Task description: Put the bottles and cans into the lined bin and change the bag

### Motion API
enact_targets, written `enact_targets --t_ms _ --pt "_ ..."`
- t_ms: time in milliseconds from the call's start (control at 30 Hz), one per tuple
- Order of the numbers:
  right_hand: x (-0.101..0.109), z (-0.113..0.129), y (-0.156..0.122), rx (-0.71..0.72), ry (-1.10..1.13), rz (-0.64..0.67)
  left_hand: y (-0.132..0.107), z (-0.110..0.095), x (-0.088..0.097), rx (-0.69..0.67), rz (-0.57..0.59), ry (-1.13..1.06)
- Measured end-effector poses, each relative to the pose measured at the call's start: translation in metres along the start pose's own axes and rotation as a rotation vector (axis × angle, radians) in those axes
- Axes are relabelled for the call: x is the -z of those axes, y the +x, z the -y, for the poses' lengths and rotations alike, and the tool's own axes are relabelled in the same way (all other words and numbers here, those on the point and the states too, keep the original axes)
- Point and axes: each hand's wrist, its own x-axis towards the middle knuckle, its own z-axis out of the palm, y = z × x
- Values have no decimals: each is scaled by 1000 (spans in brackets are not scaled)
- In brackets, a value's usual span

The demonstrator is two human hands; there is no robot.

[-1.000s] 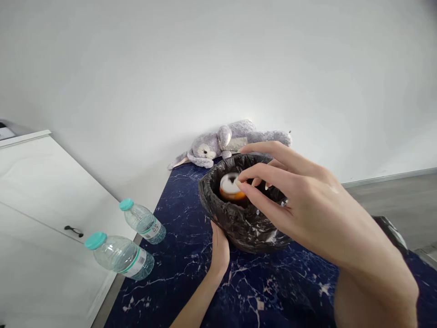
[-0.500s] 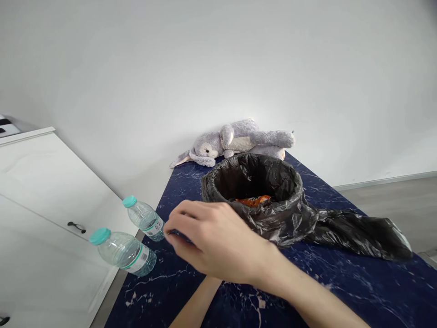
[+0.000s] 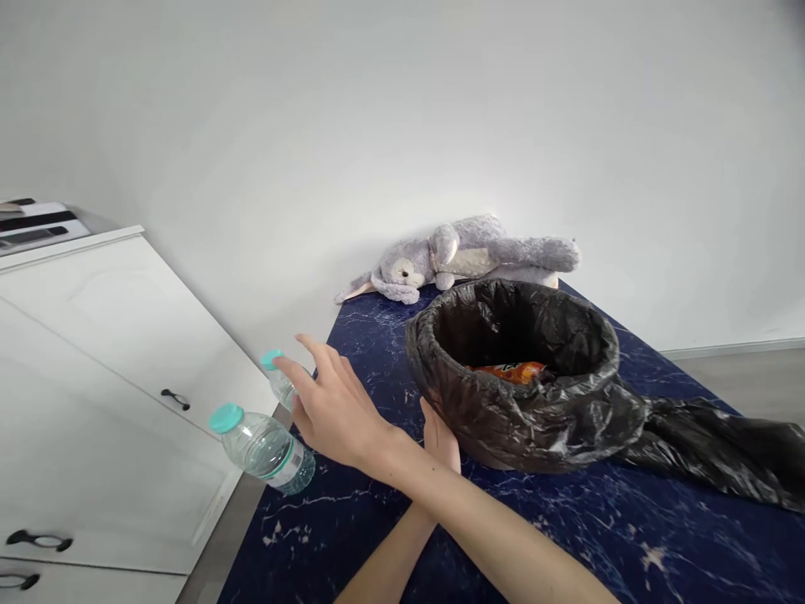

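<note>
My arms cross over the dark blue marbled table (image 3: 377,524). My right hand (image 3: 336,411) reaches left with its fingers apart. Its fingertips overlap the far water bottle (image 3: 281,384) in view; whether they touch it I cannot tell. Just below this hand stands the near water bottle (image 3: 267,453), clear with a turquoise cap. Beneath the right forearm, my left hand (image 3: 442,440) lies stretched against the side of a bin (image 3: 528,428) lined with a black bag. Part of its fingers is hidden. Inside the bin is an orange wrapper (image 3: 512,372).
A grey plush rabbit (image 3: 471,252) lies on its side along the wall behind the bin. Loose black bag (image 3: 710,445) trails to the right over the table. On the left stands a white cabinet (image 3: 113,377) with dark handles and striped items (image 3: 41,225) on top.
My right hand has uncurled and stretched out over the far bottle. My left hand, hidden before, now shows beside the bin. The view has turned left, and the bin looks larger.
</note>
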Motion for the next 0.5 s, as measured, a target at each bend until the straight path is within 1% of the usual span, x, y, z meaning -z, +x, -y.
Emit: enact_targets --t_ms 100,200,267,333,400,433,500 --pt "-17 -10 9 35 28 65 2 8 -2 56 22 -15" --pt "-37 -15 16 -1 96 159 7 21 -9 82 -39 29" --pt "-48 -17 20 -40 110 216 9 30 -13 40 -69 58" --pt "-53 -16 22 -58 102 242 10 34 -15 -7 -76 51" --pt "-49 -13 23 -46 94 226 9 33 -14 19 -79 9" --pt "-43 -11 23 -27 96 203 9 30 -13 54 -80 -16" --pt "-20 -2 21 32 107 134 9 22 -9 100 -80 -52"
